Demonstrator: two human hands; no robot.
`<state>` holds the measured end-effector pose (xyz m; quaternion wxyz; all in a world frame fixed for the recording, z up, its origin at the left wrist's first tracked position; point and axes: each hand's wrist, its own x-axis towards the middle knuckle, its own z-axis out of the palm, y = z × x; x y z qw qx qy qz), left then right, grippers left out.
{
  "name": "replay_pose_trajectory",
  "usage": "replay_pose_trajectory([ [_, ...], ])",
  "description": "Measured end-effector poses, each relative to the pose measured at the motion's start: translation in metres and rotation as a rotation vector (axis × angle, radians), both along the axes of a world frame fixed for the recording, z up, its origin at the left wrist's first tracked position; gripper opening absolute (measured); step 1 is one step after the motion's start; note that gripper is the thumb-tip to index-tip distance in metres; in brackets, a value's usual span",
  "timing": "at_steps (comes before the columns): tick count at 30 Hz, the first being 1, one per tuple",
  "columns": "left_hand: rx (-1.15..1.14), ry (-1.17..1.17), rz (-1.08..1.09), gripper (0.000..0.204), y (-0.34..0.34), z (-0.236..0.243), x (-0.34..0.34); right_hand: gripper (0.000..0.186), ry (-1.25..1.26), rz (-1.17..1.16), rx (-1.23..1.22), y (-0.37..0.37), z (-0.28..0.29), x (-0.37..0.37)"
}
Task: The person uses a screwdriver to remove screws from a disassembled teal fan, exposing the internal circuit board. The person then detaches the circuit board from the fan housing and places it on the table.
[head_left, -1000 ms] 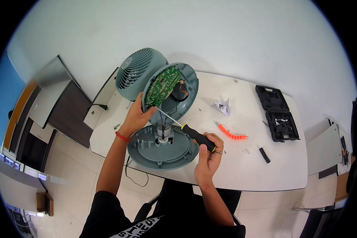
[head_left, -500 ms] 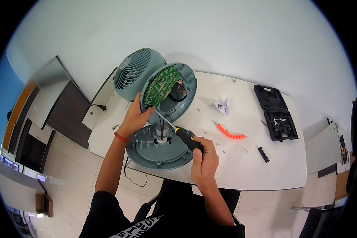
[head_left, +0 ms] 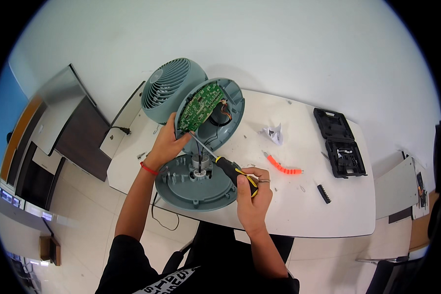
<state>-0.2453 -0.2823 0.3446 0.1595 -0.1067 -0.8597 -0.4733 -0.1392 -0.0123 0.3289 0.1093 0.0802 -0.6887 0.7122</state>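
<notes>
Green board, grey-green plastic: the circuit board [head_left: 201,107] sits in the raised shell [head_left: 233,128], which leans with its hollow side turned toward me. My left hand [head_left: 169,145] has closed on the near left edge of that shell, the thumb on the inside by the board's near end and the other fingers mostly hidden behind the rim. My right hand [head_left: 254,201] grips the black and yellow screwdriver [head_left: 232,174] by the rear of its handle, thumb on the near side, fingers curled over the far side.

From that right grip, the board lies far and to the left. The screwdriver's long axis slants the same way, its shaft running to the board's near edge, right beside my left thumb. So my left hand is nearer the tip, my right well back along the handle. Whether the tip is seated in anything or only resting there, I cannot tell.

Below the shaft, the base [head_left: 213,192] lies flat on the table [head_left: 299,215], carrying the motor [head_left: 200,164], with dark wires reaching up into the shell. Behind, far left, stands the fan head [head_left: 169,85].
</notes>
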Motion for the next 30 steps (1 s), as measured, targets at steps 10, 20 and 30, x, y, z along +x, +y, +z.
replay_pose_trajectory([
  [10,-0.106,0.009,0.042,0.066,0.001,0.006,0.002,0.046,0.694,-0.051,0.558,-0.003,0.024,0.001],
  [20,-0.056,0.057,-0.024,0.069,0.002,0.006,-0.002,0.048,0.407,-0.122,0.557,0.012,0.017,-0.003],
  [30,-0.070,0.105,-0.025,0.066,0.001,0.004,0.000,0.053,0.407,-0.120,0.465,0.016,0.003,-0.010],
])
